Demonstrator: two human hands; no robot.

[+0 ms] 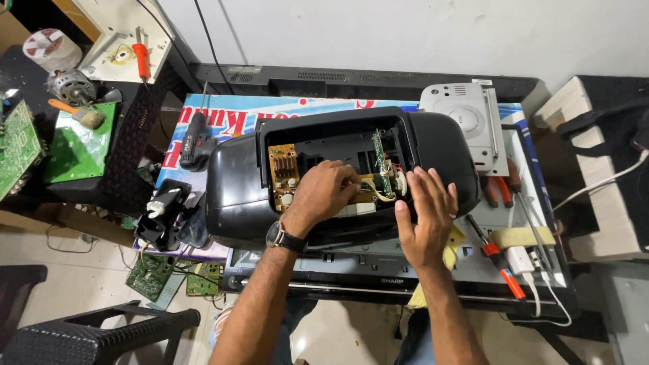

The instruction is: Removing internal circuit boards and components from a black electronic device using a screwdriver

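two hands are at work over a black radio casing (pixel 236 189) that lies open on the desk (pixel 541 203). our left hand (pixel 329 191) reaches into the casing's rectangular opening, fingers curled down onto the parts inside, beside a tan circuit board (pixel 284 177) standing at the left of the opening; we cannot tell whether the fingers actually pinch anything. a wristwatch (pixel 282 237) sits on that wrist. our right hand (pixel 424 216) is spread flat and open, fingers apart, resting on the casing's right lower edge and holding nothing. just left of its fingertips a narrow green circuit board (pixel 382 164) stands on edge inside the opening, with pale wires running below it.

around the casing: a black cordless screwdriver (pixel 196 143) lies just beside its upper left corner, a light grey device cover (pixel 463 115) sits behind its right end, and red-handled pliers (pixel 499 190) lie near its right side. a screwdriver with an orange-tipped handle (pixel 500 263) lies near our right wrist, next to a white adapter (pixel 520 260) with white cables. a yellow cloth (pixel 451 245) shows under the right hand. further left, well apart, a green circuit board (pixel 80 145) rests on a black stand with a brush (pixel 78 113) on it, and more green boards (pixel 152 274) lie on the floor.
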